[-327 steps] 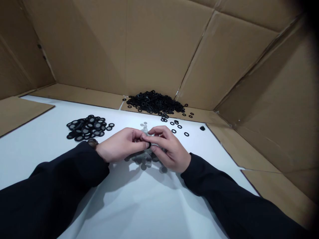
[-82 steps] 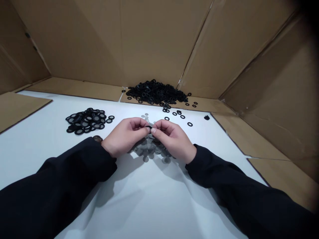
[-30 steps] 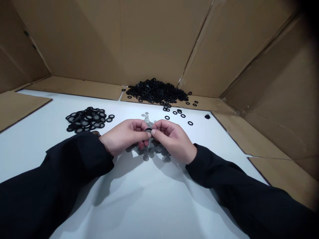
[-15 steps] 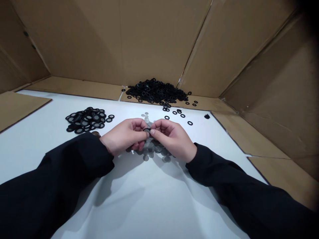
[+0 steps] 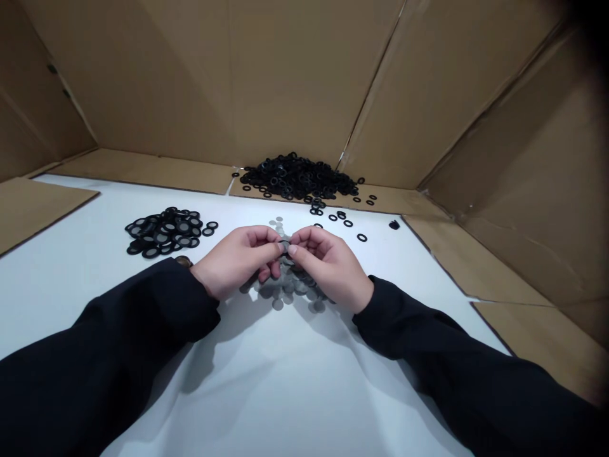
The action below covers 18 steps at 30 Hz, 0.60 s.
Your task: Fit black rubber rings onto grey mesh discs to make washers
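Between my two hands is a black rubber ring with a grey mesh disc in it [image 5: 284, 246]. My left hand [image 5: 242, 257] pinches its left side between thumb and fingers. On the opposite side, the thumb and fingers of my right hand [image 5: 328, 261] grip the same ring. Below both hands lies a loose heap of thin grey discs [image 5: 288, 289], partly hidden by them. To the left sits a pile of black rings with grey discs inside [image 5: 164, 231].
A large heap of plain black rings [image 5: 297, 176] rests against the cardboard back wall [image 5: 285, 76]. Several loose rings [image 5: 348, 223] are scattered in front of it, and a small dark lump [image 5: 394, 225] lies to the right. Cardboard strips [image 5: 480, 260] edge the white table [image 5: 285, 393].
Both hands keep their grip on the ring, which is tilted slightly differently and sits a touch higher. My left lower fingers have shifted slightly. The piles look the same.
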Motion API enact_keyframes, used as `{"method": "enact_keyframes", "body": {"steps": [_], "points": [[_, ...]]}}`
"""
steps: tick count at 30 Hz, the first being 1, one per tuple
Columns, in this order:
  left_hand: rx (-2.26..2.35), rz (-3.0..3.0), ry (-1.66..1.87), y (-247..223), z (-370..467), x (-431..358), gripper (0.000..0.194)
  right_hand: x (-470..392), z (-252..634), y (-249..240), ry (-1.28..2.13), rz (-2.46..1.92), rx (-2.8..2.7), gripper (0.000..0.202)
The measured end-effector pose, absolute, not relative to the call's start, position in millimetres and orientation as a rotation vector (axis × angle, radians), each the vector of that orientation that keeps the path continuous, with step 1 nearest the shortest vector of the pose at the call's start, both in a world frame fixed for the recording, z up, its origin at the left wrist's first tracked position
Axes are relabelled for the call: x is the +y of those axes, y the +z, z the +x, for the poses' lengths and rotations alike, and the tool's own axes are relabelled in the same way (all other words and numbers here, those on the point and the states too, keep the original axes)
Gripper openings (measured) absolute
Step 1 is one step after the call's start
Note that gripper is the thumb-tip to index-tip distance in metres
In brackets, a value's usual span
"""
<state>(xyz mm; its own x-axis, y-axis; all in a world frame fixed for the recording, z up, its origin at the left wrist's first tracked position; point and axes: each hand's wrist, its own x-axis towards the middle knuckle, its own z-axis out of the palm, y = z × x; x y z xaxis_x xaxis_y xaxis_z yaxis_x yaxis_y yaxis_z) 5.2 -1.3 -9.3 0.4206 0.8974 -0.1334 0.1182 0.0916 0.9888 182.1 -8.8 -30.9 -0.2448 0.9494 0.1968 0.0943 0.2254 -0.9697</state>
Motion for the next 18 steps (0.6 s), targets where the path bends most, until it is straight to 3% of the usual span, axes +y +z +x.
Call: {"method": "enact_keyframes", "body": {"steps": [18], "points": [[1.005, 1.346, 0.823, -6.6, 9.4, -5.4, 0.007, -12.5, 180.8, -26.9, 1.259, -1.016, -1.581, 0.019]]}}
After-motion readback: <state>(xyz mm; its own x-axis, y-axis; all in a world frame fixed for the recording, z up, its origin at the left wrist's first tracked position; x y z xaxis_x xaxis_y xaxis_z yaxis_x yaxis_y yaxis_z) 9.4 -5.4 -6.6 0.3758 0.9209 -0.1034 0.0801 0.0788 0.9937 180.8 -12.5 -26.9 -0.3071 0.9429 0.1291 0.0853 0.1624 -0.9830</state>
